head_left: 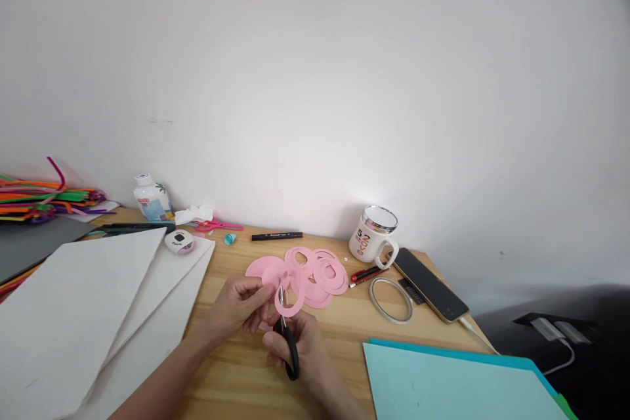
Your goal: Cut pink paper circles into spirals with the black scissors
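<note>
My left hand [249,302] pinches a piece of pink paper [272,274] at the middle of the desk. In my right hand [300,344] is a pair of scissors with black handles [291,353]; its blades point away from me, up against the pink paper beside my left fingertips. A pink paper ring [294,308] curls around the blades, and whether it is joined to the held piece I cannot tell. Just behind both hands lie several pink paper rings and discs [331,275], overlapping in a loose pile. My left fingers partly hide the paper.
White sheets [63,315] cover the left side, with a correction tape [180,242] on them. Behind are pink scissors [221,226], a bottle [153,198] and a marker [277,236]. Rightward stand a mug [373,236], a tape roll [391,300], a phone [433,283] and blue sheets [457,384].
</note>
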Tool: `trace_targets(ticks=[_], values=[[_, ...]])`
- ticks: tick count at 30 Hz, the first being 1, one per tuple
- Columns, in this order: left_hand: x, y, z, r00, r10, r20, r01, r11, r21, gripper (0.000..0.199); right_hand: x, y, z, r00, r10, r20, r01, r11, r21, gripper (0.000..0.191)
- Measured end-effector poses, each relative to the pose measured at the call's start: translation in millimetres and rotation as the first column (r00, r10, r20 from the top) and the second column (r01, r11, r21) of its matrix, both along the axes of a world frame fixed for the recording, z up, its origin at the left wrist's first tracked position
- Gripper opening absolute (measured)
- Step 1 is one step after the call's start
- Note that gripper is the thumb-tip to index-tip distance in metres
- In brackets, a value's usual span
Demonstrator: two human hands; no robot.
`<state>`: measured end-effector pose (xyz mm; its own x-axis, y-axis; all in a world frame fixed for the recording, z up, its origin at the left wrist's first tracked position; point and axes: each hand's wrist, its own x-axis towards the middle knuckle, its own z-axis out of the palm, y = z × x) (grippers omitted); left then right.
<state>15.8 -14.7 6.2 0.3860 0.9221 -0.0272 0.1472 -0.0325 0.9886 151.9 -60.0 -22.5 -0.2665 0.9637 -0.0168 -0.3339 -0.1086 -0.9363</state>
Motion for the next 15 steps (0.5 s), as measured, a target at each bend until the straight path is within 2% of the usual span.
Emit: trace_targets(ticks=[7, 15], values=[[0, -2, 2.4, 0.998, -0.062, 0.011, 0.063, 0.997, -0.037, 0.043, 0, 1, 12.8, 0.998, 0.019, -0.054, -0.010, 0.989, 0.150, 0.030], [-1, 0, 2.4, 0.996, -0.039, 0.078, 0.041, 0.999, -0.027, 0.038, 2, 2, -0.9, 1.000, 0.013, -0.006, -0.013, 0.997, 0.079, 0.032]])
